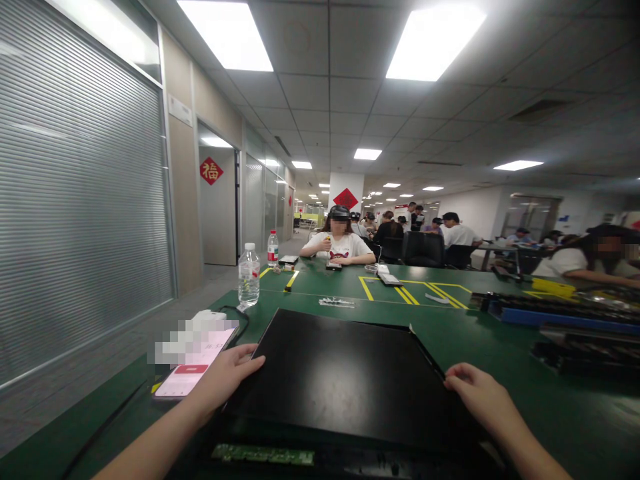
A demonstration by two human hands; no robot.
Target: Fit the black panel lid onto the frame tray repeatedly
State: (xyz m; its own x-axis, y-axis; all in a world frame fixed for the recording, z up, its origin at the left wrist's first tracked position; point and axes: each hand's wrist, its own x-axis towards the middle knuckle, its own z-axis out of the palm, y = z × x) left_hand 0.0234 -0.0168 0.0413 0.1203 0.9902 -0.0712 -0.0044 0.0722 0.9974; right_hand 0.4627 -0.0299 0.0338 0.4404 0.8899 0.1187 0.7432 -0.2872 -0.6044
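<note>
A flat black screen panel (345,373) lies in front of me, its glossy face up and reflecting light. My left hand (225,370) grips the panel's left edge, thumb on top and the other fingers partly hidden below. At the right edge, my right hand (475,387) is closed in a pinch on the thin dark rim. Whether that rim is part of the panel or a separate frame, I cannot tell. A narrow green circuit board (263,455) shows along the near side, below the panel.
A phone (193,373) with a lit screen lies left, near a water bottle (249,277). Dark strips and a blue rail (565,319) lie on the right of the green table (300,293). A person (340,243) sits opposite; another person (590,260) works at right.
</note>
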